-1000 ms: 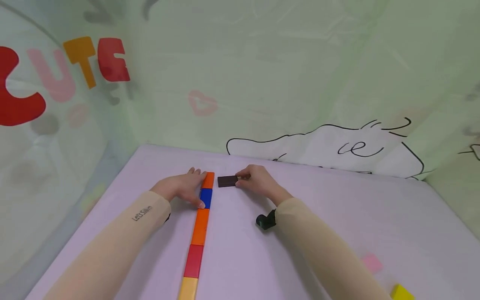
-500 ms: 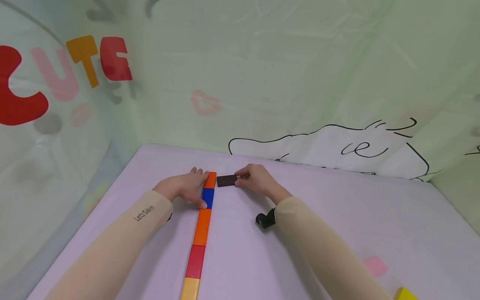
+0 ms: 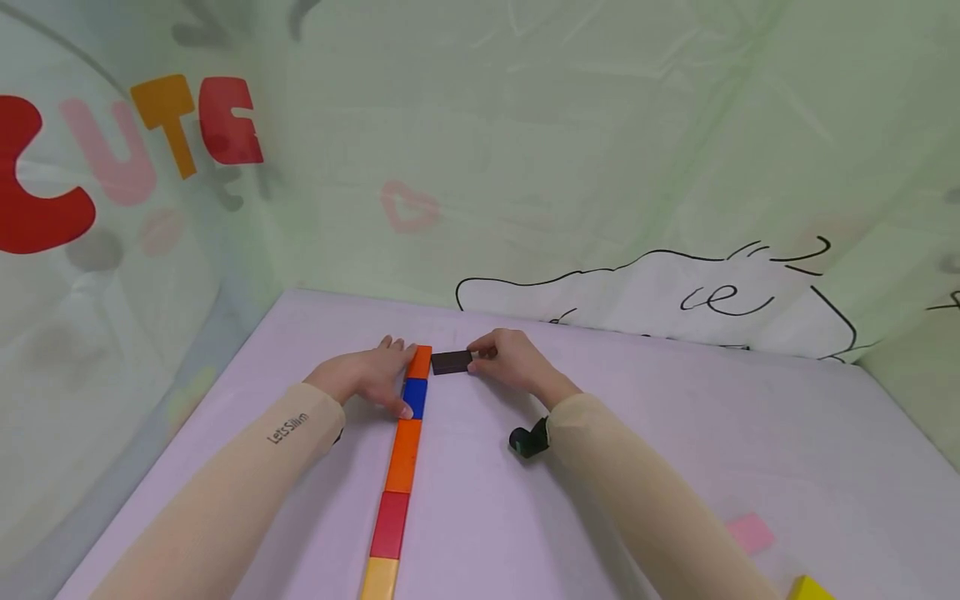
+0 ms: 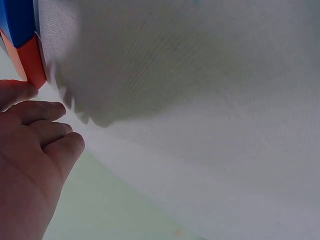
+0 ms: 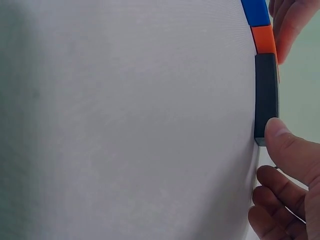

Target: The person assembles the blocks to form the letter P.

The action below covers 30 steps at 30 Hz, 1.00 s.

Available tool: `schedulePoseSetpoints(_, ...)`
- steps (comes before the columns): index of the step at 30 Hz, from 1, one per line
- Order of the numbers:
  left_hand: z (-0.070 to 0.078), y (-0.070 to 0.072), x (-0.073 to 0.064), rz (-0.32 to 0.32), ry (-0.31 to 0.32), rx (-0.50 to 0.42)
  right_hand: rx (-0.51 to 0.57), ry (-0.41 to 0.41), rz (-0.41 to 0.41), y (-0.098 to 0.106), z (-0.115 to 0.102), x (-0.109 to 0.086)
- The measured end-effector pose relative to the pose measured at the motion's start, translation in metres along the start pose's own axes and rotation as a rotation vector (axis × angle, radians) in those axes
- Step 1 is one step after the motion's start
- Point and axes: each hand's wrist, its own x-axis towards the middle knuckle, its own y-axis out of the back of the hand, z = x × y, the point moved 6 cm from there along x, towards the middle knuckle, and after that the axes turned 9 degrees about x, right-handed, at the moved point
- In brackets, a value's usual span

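A row of coloured blocks runs away from me on the table: yellow-orange [image 3: 379,578], red [image 3: 390,525], long orange [image 3: 403,455], blue [image 3: 416,398] and a smaller orange block [image 3: 420,362] at the far end. My left hand [image 3: 369,375] lies along the row's left side, index fingertip at the end orange block and thumb at the blue one. My right hand [image 3: 512,360] pinches the right end of a black rectangular block [image 3: 451,362] between thumb and fingers. The black block lies crosswise, its left end right at the end orange block, forming a corner.
A pale lilac cloth [image 3: 637,467] covers the table. A pink piece [image 3: 750,532] and a yellow block [image 3: 810,588] lie at the near right. Behind stands a pale green curtain [image 3: 570,167] with printed letters and drawings.
My right hand has slid the black block slightly left, closing the small gap to the end orange block. My left hand keeps its place at the row.
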Motion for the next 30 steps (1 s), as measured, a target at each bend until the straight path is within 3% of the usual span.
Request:
schedulePoseSetpoints(18, 0.003, 0.000, -0.003, -0.004, 0.002, 0.009, -0.026, 0.024, 0.003, 0.010, 0.002, -0.010)
schedulePoseSetpoints(24, 0.001, 0.002, 0.000, -0.012, -0.007, 0.017, -0.035, -0.008, -0.003, 0.026, 0.019, -0.029)
schedulePoseSetpoints(30, -0.003, 0.001, 0.002, -0.010, -0.009, 0.023, -0.062, -0.035, -0.025, 0.046, 0.042, -0.061)
